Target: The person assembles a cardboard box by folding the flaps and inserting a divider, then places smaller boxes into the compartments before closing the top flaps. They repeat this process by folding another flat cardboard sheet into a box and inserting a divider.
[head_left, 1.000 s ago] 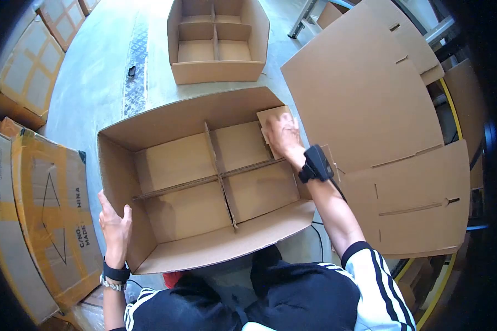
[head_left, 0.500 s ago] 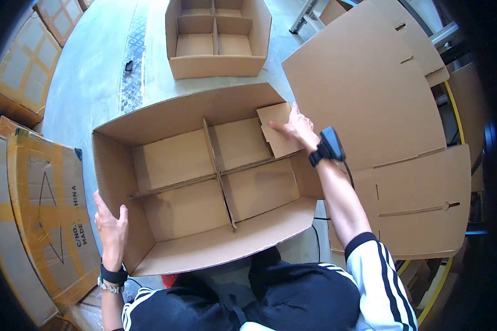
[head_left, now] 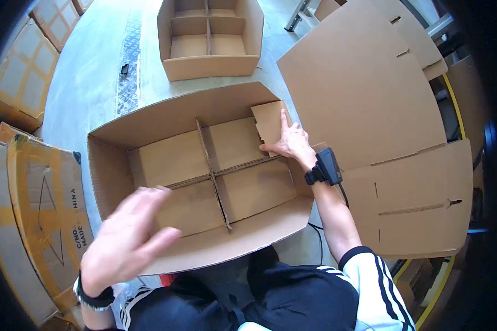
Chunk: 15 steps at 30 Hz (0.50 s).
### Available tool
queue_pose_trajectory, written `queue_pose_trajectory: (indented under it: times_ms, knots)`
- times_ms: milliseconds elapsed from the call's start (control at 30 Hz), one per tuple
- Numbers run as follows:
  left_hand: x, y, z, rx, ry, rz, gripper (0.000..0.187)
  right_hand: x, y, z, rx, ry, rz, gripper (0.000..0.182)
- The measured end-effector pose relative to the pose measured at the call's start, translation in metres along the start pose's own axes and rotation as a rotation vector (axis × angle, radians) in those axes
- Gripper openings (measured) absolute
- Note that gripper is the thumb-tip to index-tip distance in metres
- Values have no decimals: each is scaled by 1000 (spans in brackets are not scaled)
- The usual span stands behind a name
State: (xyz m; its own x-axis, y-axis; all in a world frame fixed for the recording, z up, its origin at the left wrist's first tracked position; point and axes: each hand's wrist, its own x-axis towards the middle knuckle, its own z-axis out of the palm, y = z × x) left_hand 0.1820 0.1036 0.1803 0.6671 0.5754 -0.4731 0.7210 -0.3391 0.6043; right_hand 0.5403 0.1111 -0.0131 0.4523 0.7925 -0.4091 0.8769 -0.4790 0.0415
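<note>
An open cardboard box lies in front of me, split into compartments by crossed cardboard dividers. At its right end a small cardboard flap slants over the far right compartment. My right hand presses on this flap, fingers apart, the thumb near its lower left edge. Over the near left corner of the box is my left hand, slightly blurred, with fingers spread and nothing in it.
A second divided box stands on the floor beyond. Large flat cardboard sheets lie at the right. Taped cartons line the left side. A ladder's foot shows at the top.
My left hand has come off the left side of the box and moved up and right over its corner. My right hand's index finger now points along the flap. The view has shifted slightly.
</note>
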Motion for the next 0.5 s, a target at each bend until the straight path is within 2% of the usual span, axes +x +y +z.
queue_pose_trajectory:
  times_ms: [33, 67, 133, 300, 500]
  knots:
    - [11, 10, 2, 19, -146, 49, 62, 0, 0, -1, 5, -7, -8, 131]
    - [23, 13, 13, 132, -190, 103, 69, 0, 1, -2, 11, -13, -14, 130]
    - [63, 2, 48, 251, -123, 215, 75, 0, 3, -1, 18, -10, -19, 130]
    - [158, -19, 114, 289, -101, 176, 84, -2, 2, -2, 24, 10, -5, 129]
    - [170, -22, 145, 201, -124, 181, 90, 4, 6, 9, 7, 94, -37, 131]
